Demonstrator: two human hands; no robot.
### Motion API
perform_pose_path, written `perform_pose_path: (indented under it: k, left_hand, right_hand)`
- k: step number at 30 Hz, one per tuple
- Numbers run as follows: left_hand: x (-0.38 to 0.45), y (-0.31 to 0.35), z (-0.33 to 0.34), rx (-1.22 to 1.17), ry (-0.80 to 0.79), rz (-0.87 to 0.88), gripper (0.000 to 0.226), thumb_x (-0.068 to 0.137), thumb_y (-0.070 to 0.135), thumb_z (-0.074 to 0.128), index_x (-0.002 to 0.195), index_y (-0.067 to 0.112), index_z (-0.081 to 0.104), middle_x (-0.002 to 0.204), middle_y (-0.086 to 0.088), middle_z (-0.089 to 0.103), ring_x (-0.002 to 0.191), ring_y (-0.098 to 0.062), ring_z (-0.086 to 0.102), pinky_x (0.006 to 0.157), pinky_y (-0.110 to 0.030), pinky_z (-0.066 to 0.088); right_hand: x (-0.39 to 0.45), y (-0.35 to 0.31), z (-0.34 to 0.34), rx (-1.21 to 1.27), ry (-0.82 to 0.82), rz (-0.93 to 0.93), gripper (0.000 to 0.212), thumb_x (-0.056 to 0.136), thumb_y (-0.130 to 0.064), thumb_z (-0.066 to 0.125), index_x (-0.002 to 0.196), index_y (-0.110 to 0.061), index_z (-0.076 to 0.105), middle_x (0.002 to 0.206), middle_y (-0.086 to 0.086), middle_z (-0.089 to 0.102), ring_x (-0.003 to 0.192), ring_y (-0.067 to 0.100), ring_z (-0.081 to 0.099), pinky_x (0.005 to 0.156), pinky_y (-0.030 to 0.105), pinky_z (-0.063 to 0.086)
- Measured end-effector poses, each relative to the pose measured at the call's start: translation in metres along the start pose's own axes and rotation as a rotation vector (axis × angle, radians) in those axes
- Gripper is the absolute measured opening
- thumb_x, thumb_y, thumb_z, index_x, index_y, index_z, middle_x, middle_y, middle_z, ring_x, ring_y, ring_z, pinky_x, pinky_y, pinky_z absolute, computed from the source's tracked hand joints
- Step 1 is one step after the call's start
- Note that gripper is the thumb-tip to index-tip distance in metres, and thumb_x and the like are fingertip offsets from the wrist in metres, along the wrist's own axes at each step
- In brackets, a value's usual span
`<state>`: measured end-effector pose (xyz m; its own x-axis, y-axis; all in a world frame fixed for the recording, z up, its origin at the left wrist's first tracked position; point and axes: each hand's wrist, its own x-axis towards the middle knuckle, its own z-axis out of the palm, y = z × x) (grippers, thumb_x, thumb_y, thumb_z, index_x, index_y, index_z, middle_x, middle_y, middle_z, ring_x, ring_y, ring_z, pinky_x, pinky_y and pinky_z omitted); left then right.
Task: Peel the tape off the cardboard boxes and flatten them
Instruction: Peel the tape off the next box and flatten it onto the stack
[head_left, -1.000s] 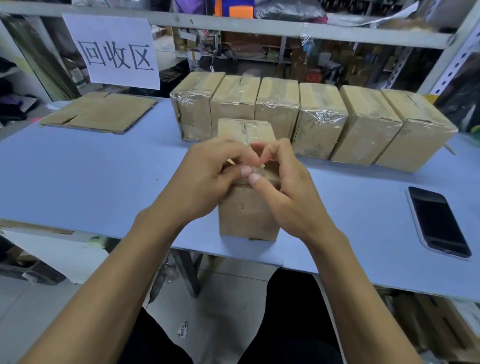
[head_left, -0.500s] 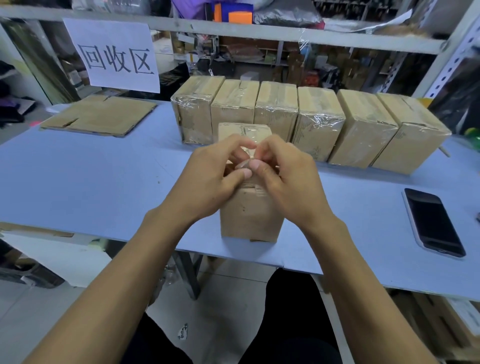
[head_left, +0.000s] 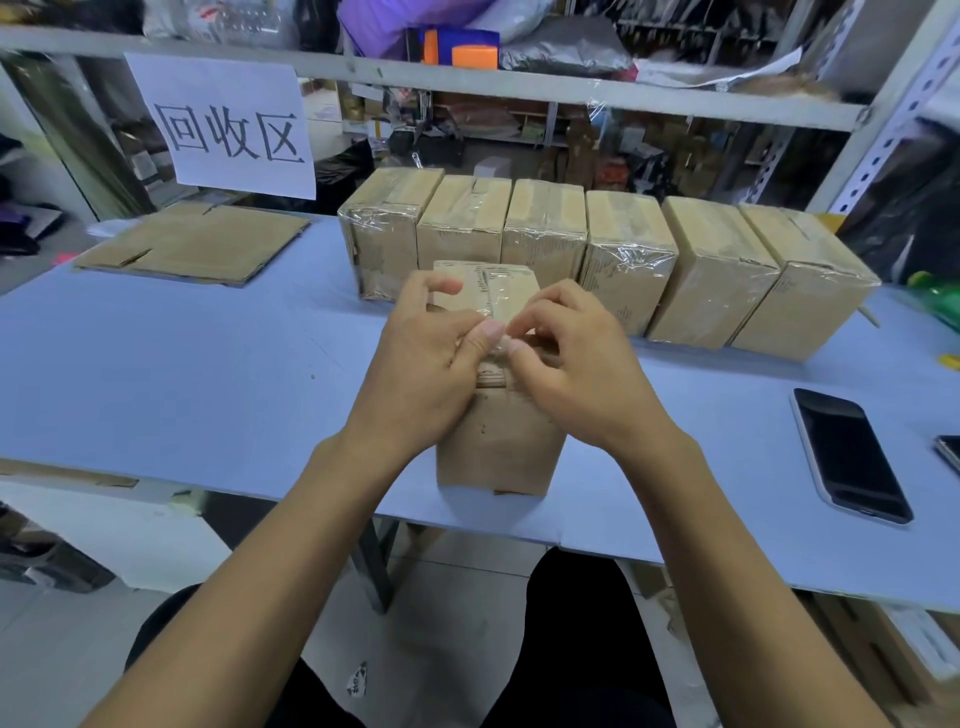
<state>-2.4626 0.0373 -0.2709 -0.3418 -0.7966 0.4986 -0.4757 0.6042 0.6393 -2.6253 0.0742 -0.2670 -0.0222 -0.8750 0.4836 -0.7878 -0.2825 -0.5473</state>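
Cardboard lies flat at the far left of the counter (head_left: 156, 374): one flattened box (head_left: 195, 244), by its look already done, under a paper sign (head_left: 228, 124). Nearer the middle, the left hand (head_left: 421, 364) has its fingers curled over the top near edge of the box in work (head_left: 496, 441), thumb tip pressed at the tape (head_left: 496, 296) where the clear strip crosses the top seam. That box stands upright close to the counter's near edge, just in front of a row of six sealed boxes (head_left: 608, 249). The right hand (head_left: 582, 364) meets the left at the same spot, fingers curled, fingertips pinching at the tape's end; whether a free tab is truly caught between them I cannot tell.

By my judgement the box is light and fairly stiff, likely empty, so it may slide or tip under a hard pull; one hand should brace it. The tape is thin, glossy and slippery, and prone to tearing into slivers, so the best hold is a lifted corner at the seam's end, pulled low and steady along the strip. At the far right a phone (head_left: 852, 457) lies face up, well apart from the work.
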Motion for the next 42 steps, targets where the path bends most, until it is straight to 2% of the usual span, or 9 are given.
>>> perform_pose_path:
  k: [5,9,14,21,24,28,34,38,42]
  left_hand:
    - [0.007,0.01,0.0,0.091,-0.097,-0.012,0.033,0.096,0.022,0.063,0.129,0.022,0.064,0.116,0.008,0.041,0.087,-0.002,0.045,0.09,-0.025,0.043]
    - [0.022,0.013,-0.01,0.022,-0.172,-0.049,0.022,0.089,0.015,0.069,0.105,0.022,0.056,0.098,0.008,0.057,0.086,-0.008,0.058,0.076,-0.025,0.047]
    - [0.023,0.009,-0.009,0.029,-0.139,-0.032,0.011,0.086,0.006,0.07,0.089,0.017,0.069,0.077,0.011,0.062,0.078,-0.001,0.057,0.07,-0.013,0.041]
    - [0.021,0.005,0.005,0.148,-0.006,0.001,0.015,0.095,0.021,0.063,0.096,0.018,0.078,0.105,0.002,0.053,0.093,-0.009,0.051,0.084,-0.028,0.041]
    - [0.024,0.005,-0.001,0.109,-0.076,-0.022,0.014,0.092,0.03,0.07,0.1,0.022,0.079,0.11,0.002,0.049,0.098,-0.006,0.048,0.087,-0.024,0.039]
    - [0.037,0.011,-0.01,0.149,-0.201,-0.044,0.023,0.092,0.03,0.07,0.115,0.028,0.073,0.105,0.002,0.068,0.101,-0.017,0.06,0.088,-0.031,0.044]
    - [0.043,0.005,-0.004,0.152,-0.131,-0.099,0.006,0.09,0.022,0.067,0.09,0.027,0.068,0.094,0.007,0.07,0.094,-0.016,0.061,0.072,-0.028,0.036]
    - [0.037,-0.002,0.003,0.131,-0.034,0.004,0.011,0.092,0.015,0.066,0.093,0.013,0.076,0.099,0.005,0.064,0.095,-0.013,0.058,0.079,-0.022,0.036]
    - [0.036,-0.005,0.0,0.073,-0.072,0.003,0.008,0.089,0.017,0.069,0.092,0.018,0.076,0.103,0.009,0.06,0.088,-0.005,0.057,0.08,-0.022,0.041]
  right_hand:
    - [0.005,0.001,-0.008,-0.041,-0.074,0.002,0.013,0.092,-0.022,0.067,0.085,-0.01,0.068,0.093,-0.004,0.057,0.093,0.024,0.054,0.084,0.031,0.043]
    - [0.016,-0.001,-0.009,-0.085,-0.075,0.05,0.019,0.094,-0.02,0.067,0.078,-0.014,0.06,0.087,-0.001,0.055,0.083,0.019,0.052,0.078,0.032,0.04]
    - [0.017,0.001,-0.004,-0.021,0.003,0.031,0.013,0.091,-0.02,0.07,0.095,-0.015,0.059,0.097,-0.006,0.053,0.072,-0.001,0.048,0.067,0.014,0.035]
    - [0.019,0.007,-0.012,-0.026,-0.116,0.009,0.012,0.086,-0.022,0.077,0.09,-0.011,0.074,0.099,-0.001,0.068,0.072,-0.004,0.051,0.069,0.007,0.036]
    - [0.025,0.007,-0.01,-0.066,-0.096,-0.002,0.02,0.089,-0.028,0.075,0.088,-0.008,0.074,0.097,0.0,0.069,0.071,0.003,0.049,0.068,0.013,0.036]
    - [0.024,0.009,-0.004,-0.107,-0.036,0.027,0.016,0.095,-0.025,0.069,0.103,-0.011,0.07,0.106,0.0,0.065,0.082,0.009,0.048,0.07,0.021,0.032]
    - [0.025,0.008,-0.007,-0.111,-0.061,-0.022,0.011,0.092,-0.02,0.067,0.102,-0.014,0.068,0.097,-0.007,0.058,0.073,-0.009,0.045,0.069,0.016,0.031]
    - [0.031,0.004,-0.008,-0.158,-0.108,0.031,0.014,0.093,-0.026,0.069,0.099,-0.014,0.068,0.1,-0.003,0.061,0.08,0.008,0.046,0.072,0.023,0.03]
    - [0.034,0.0,-0.005,-0.203,-0.109,0.075,0.014,0.096,-0.028,0.064,0.096,-0.013,0.066,0.102,-0.001,0.061,0.095,0.018,0.055,0.082,0.033,0.041]
